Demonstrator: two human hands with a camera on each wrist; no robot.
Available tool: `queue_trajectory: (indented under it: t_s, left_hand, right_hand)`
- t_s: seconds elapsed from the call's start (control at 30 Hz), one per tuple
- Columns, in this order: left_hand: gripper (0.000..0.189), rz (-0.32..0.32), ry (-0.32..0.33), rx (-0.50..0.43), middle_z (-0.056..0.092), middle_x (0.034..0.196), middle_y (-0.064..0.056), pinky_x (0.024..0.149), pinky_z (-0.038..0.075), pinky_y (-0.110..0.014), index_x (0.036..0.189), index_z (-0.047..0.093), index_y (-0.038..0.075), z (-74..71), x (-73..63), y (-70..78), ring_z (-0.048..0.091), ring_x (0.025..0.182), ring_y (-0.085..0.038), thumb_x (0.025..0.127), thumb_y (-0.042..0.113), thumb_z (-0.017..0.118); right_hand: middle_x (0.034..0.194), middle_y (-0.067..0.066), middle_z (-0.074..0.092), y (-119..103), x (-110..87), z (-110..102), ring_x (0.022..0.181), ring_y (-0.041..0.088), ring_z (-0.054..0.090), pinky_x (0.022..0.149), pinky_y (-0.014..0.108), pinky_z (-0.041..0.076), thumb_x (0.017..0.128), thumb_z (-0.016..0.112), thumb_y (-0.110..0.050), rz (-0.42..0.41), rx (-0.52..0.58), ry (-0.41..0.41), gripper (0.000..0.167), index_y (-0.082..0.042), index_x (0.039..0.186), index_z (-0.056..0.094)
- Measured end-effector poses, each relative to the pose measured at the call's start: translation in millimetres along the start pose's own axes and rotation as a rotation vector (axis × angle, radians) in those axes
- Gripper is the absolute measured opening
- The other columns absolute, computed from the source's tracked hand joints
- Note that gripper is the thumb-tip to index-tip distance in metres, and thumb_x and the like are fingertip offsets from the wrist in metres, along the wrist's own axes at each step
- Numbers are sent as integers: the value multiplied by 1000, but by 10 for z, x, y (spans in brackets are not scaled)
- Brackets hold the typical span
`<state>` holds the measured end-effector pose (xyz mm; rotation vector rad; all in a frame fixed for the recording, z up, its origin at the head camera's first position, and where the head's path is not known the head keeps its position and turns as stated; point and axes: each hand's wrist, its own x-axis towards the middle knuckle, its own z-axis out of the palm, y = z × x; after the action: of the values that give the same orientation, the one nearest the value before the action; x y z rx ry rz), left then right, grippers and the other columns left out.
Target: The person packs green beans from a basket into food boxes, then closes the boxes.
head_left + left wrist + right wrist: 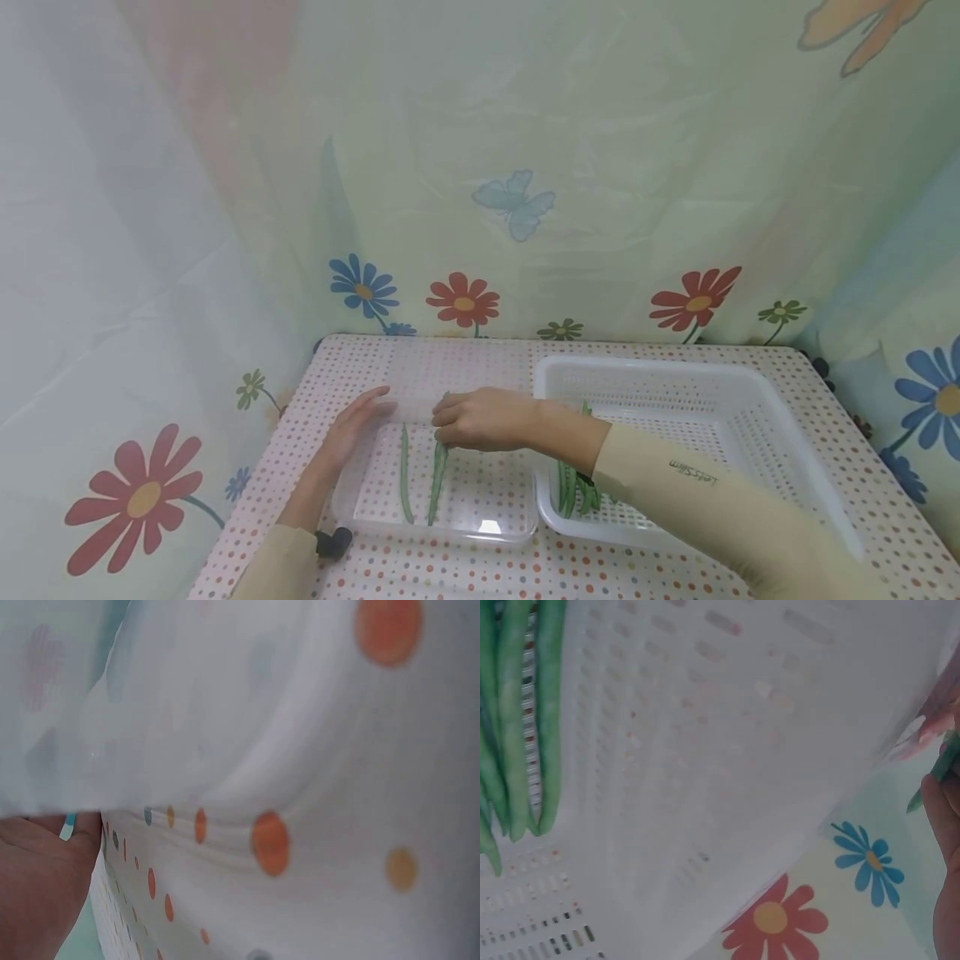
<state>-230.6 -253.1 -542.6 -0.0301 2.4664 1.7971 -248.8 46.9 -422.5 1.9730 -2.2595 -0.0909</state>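
My right hand [487, 419] pinches a long green bean [437, 479] over a clear plastic container [435, 531]. The bean's upper tip shows past the fingers in the right wrist view, and its lower part slants down inside the container. Another green bean [406, 475] lies lengthwise in the container, left of the held one. My left hand [352, 429] is at the container's left rim with its fingers extended, holding nothing. In the left wrist view only part of this hand [45, 877] shows, beside the container's cloudy wall [172, 712].
To the right stands a white perforated basket [652, 364] with several green beans [514, 712] along its left side; my right forearm crosses over it. A clear panel [457, 358] lies behind the container. A dotted cloth [420, 575] covers the table, and a flowered curtain [600, 167] hangs behind.
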Motion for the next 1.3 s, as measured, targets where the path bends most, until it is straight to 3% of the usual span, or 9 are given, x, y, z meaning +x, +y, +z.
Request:
queue_trajectory:
  t_s: [0.23,0.57,0.8,1.0,1.3]
  left_hand:
    - [45,26,-11,4,50,160,-4,129,17,-63,152,51,30,-9,9,-23,32,157,-31,112,48,40]
    - [44,32,-14,-10,48,162,-3,129,17,-63,151,52,30,-4,1,-42,30,158,-31,112,47,40]
    - [47,21,-7,17,46,164,0,129,17,-62,151,52,29,6,-15,1,27,159,-30,111,51,42]
    - [48,19,-10,10,50,160,-5,129,18,-62,151,52,29,-3,-16,13,30,158,-31,111,51,42]
    - [47,-8,-9,0,46,164,-1,129,16,-62,151,52,30,6,-7,-1,27,159,-30,110,52,44]
  right_hand:
    - [137,-8,70,-36,169,8,136,13,59,110,24,51,100,71,-20,-16,-62,-2,24,-23,124,75]
    - [132,-9,72,-48,325,77,134,11,60,108,22,52,96,77,-22,21,-50,-29,30,-24,126,74]
    - [132,-10,72,-77,362,128,133,9,61,108,20,51,96,77,-23,17,-45,-34,28,-24,124,74]
    - [129,-11,73,-85,386,169,132,9,62,107,19,51,97,76,-23,2,-61,-20,24,-25,121,76]
    - [135,-9,71,-90,378,167,136,10,59,109,21,50,98,75,-22,12,-78,-31,29,-24,127,73]
